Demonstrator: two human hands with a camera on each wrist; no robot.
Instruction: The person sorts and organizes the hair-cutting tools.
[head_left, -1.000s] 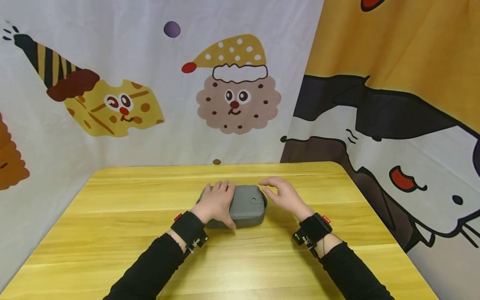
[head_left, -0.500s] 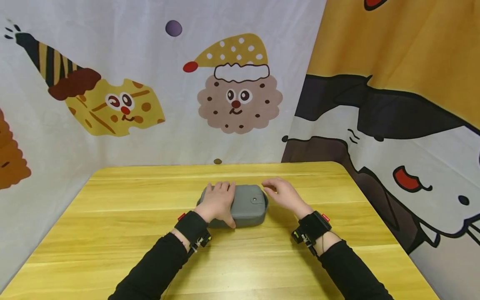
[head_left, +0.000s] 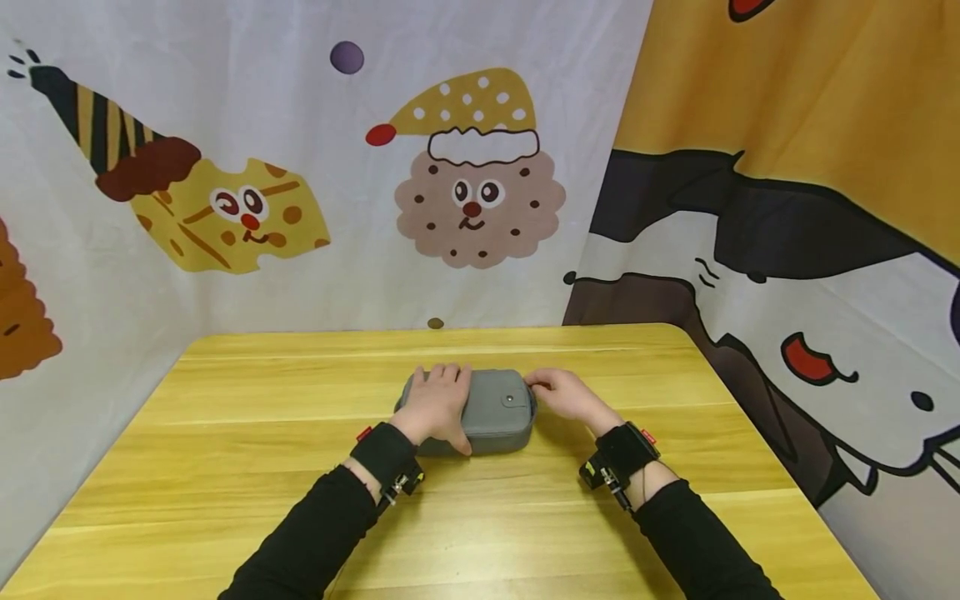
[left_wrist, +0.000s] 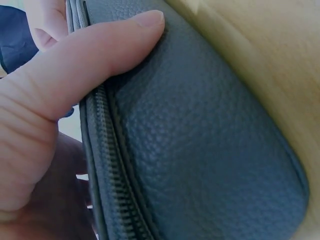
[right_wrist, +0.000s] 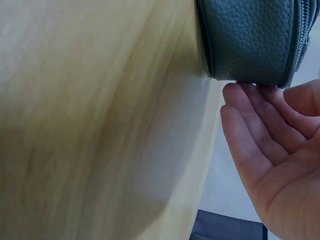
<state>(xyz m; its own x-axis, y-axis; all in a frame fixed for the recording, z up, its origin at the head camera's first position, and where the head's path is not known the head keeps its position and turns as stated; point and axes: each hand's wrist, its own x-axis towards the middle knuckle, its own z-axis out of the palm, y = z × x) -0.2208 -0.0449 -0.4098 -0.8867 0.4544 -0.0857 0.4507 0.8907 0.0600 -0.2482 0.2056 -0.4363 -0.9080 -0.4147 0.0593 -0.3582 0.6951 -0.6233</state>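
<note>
A grey leather-grained zippered case with a snap tab on its top lies on the table. My left hand grips its left half from above. In the left wrist view the thumb presses on the front side, just past the zipper. At the case's right end is my right hand, its thumb and fingers bent close to the far corner. The right wrist view has the fingertips against that end, the thumb beside the zipper's end. I cannot tell whether thumb and forefinger pinch anything there.
The wood-grain table extends around the case on all sides. Behind it hangs a white curtain with cartoon prints, and another printed curtain hangs on the right. Each wrist wears a black strap with a small camera.
My right hand has moved in to the case's right end and slightly down, its thumb and fingers drawing together. The left hand keeps its hold; the case has hardly shifted.
</note>
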